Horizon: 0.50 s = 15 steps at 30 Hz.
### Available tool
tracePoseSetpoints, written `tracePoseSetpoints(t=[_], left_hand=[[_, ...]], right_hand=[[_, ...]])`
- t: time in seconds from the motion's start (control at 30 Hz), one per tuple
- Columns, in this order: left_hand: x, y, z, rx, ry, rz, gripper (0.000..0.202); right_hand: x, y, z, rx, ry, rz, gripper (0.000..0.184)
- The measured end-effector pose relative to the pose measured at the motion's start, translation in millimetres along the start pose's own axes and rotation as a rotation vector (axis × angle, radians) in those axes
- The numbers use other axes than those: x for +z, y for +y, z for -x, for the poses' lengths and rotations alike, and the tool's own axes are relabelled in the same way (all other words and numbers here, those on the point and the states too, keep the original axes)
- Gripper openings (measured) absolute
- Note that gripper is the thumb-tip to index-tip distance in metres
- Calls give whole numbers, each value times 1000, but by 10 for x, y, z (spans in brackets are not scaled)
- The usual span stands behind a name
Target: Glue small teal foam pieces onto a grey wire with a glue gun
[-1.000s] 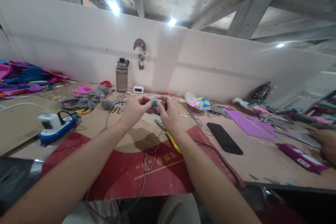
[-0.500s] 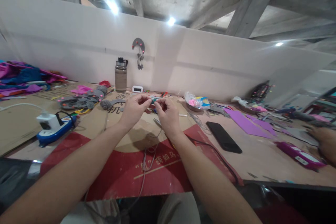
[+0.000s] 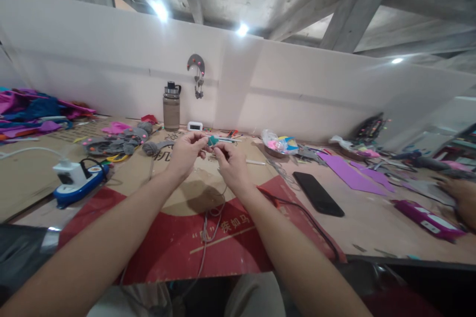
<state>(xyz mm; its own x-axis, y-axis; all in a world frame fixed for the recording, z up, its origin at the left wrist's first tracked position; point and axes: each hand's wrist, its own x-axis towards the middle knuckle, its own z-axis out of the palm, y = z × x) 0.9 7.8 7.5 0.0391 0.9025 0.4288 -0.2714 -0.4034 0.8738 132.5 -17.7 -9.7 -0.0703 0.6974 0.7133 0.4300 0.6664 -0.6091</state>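
Above the middle of the cardboard, a small teal piece (image 3: 213, 140), perhaps felt, is held up between my two hands. My left hand (image 3: 188, 154) pinches it from the left with thumb and forefinger. From the right, the closed fingertips of my right hand (image 3: 231, 162) meet its lower edge. Below my hands a thin grey cord (image 3: 205, 237) trails down over the red part of the cardboard sheet (image 3: 163, 247) and past the table edge.
A water bottle (image 3: 171, 109) and a small white clock-like device (image 3: 195, 126) stand by the wall. To the left is a blue power strip (image 3: 82, 185). A black phone (image 3: 318, 193), purple sheets (image 3: 349, 173) and a magenta case (image 3: 427, 220) lie right, near another person's hand (image 3: 461, 198).
The teal piece shows more plainly between my fingertips, and my right hand has shifted slightly down. A metal blade seen under my right hand before no longer shows.
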Motion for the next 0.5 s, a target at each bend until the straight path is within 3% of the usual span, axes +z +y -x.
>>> tracePoseSetpoints(t=[0.17,0.37,0.43,0.5], left_hand=[[-182,40,-140,-25,201,62,18],[-279,55,-216,-122,228,246,13],[-283,48,-222,-77,217,260,11],[-284,43,-221,-30,206,238,11]], right_hand=[[81,7,52,-133,-179,31,23],[62,97,31,-95,-463,196,23],[-52,167,-32,11,-438,260,28],[-202,274,-99,183,-283,370,39]])
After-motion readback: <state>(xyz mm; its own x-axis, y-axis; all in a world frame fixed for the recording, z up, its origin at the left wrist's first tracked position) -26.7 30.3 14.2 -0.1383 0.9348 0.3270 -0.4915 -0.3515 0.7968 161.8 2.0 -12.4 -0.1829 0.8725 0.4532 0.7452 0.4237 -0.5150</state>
